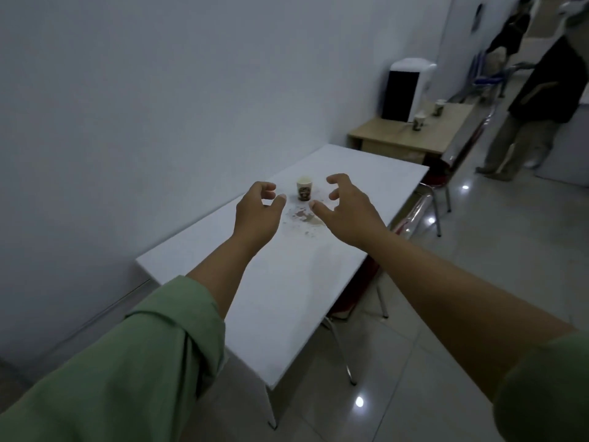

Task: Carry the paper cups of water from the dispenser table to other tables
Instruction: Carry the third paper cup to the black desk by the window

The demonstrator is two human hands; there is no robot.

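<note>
One paper cup (304, 188) with a dark print stands upright on a white table (287, 282). My left hand (259, 210) hovers just left of it, fingers curled and apart, holding nothing. To the cup's right, my right hand (345, 207) is spread open and also empty. Neither hand touches the cup. Farther back, a wooden table (395, 135) carries a white and black water dispenser (404, 89) and two more paper cups, one nearer (418, 121) and one behind it (439, 107).
Spilled liquid and stains (304, 218) mark the white table near the cup. A wall runs along the left. Red-seated metal chairs (436, 183) are tucked under the table's right side. A person (535, 106) stands on the tiled floor at the right; another stands farther back.
</note>
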